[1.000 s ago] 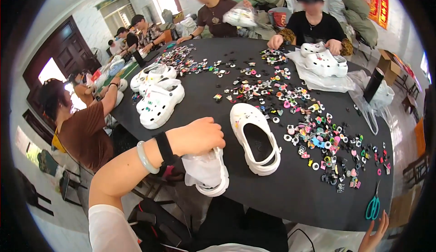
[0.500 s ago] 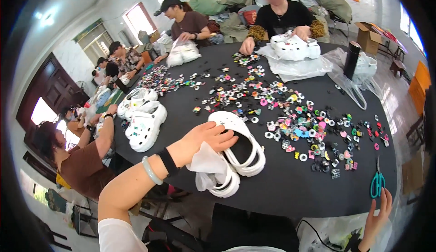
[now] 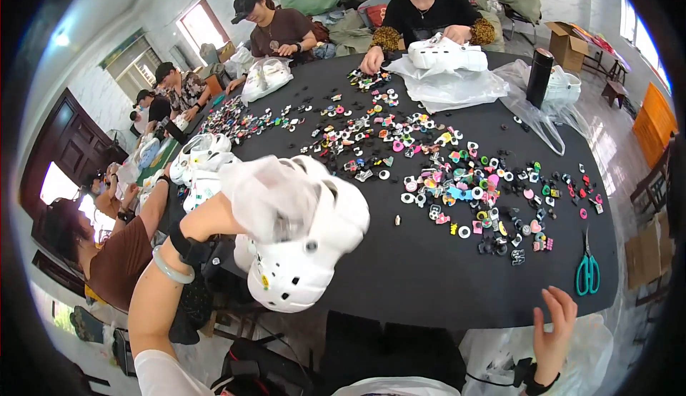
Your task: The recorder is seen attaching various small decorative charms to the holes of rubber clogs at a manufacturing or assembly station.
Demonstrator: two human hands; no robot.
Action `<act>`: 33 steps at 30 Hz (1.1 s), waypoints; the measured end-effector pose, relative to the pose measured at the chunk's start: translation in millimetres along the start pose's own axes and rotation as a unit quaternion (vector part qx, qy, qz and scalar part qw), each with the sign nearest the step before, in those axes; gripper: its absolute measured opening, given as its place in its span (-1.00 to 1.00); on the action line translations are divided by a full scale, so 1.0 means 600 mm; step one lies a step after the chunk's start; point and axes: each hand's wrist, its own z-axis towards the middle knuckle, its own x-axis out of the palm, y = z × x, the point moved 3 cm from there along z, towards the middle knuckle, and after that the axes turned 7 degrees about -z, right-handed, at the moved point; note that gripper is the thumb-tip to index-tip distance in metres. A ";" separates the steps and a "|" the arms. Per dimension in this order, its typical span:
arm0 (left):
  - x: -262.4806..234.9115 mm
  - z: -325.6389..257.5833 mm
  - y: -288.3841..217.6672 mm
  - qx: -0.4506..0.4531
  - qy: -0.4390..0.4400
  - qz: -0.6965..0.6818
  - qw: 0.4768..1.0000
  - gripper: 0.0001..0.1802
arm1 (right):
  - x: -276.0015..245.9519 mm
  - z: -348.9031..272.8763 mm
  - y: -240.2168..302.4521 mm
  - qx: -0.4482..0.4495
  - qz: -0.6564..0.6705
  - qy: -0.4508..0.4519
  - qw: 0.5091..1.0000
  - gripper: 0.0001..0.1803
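Observation:
A pair of white clogs (image 3: 300, 267) with vent holes and a small charm on one hangs lifted and tilted over the table's near left part. My left hand (image 3: 223, 216) is closed on them; its fingers are mostly hidden behind a crumpled translucent plastic wrap (image 3: 261, 189). At the right, by the table's near edge, my right hand (image 3: 556, 324) is open and holds nothing, its fingers apart. Teal-handled scissors (image 3: 588, 273) lie on the table just beyond it. A wide spread of colourful shoe charms (image 3: 471, 192) covers the table's middle and right.
More white clogs (image 3: 200, 164) stand at the left. Across the black table (image 3: 429, 282), a co-worker in black handles a white clog (image 3: 446, 54) on plastic. A black bottle (image 3: 539, 78) stands far right beside a bagged shoe. Other people sit along the left side.
My left hand has lifted the white clogs off the table and turned them, moving left. My right hand has drawn slightly left and toward me, away from the scissors.

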 end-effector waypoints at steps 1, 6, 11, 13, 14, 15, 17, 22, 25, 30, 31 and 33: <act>-0.019 -0.008 0.019 -0.040 0.004 -0.030 0.999 -0.53 | 0.009 0.009 0.019 -0.008 0.025 0.025 0.999 -0.54; -0.001 -0.010 0.092 -0.282 0.005 -0.010 0.959 -0.51 | 0.044 0.051 0.109 -0.132 0.070 0.022 0.989 -0.58; 0.046 0.004 0.140 -0.337 -0.120 -0.176 0.917 -0.48 | 0.054 0.081 0.171 -0.204 0.102 0.032 0.973 -0.58; 0.050 0.004 0.156 -0.329 -0.148 -0.203 0.910 -0.49 | 0.050 0.093 0.204 -0.241 0.160 0.056 0.956 -0.60; 0.049 0.004 0.163 -0.315 -0.159 -0.216 0.910 -0.48 | 0.042 0.103 0.216 -0.268 0.179 0.087 0.943 -0.62; 0.049 0.004 0.168 -0.301 -0.171 -0.230 0.909 -0.48 | 0.028 0.113 0.228 -0.272 0.175 0.090 0.942 -0.62; 0.056 0.000 0.185 -0.308 -0.158 -0.236 0.908 -0.49 | 0.008 0.129 0.253 -0.270 0.352 0.217 0.870 -0.64; 0.071 -0.020 0.200 -0.217 -0.216 -0.141 0.941 -0.66 | 0.021 0.231 0.366 -0.324 0.349 0.330 0.815 -0.54; 0.066 -0.056 0.152 -0.207 -0.228 -0.064 0.949 -0.74 | 0.110 0.316 0.419 -0.286 0.310 0.319 0.849 -0.57; 0.127 -0.110 0.078 -0.022 -0.293 0.068 0.953 -0.47 | 0.347 0.464 0.422 -0.341 0.104 0.305 0.883 -0.55; 0.143 -0.119 0.065 -0.054 -0.289 0.081 0.952 -0.38 | 0.396 0.479 0.425 -0.371 0.055 0.288 0.881 -0.53; 0.177 -0.147 0.072 -0.084 -0.290 0.043 0.952 -0.31 | 0.443 0.459 0.483 -0.380 -0.056 0.290 0.877 -0.51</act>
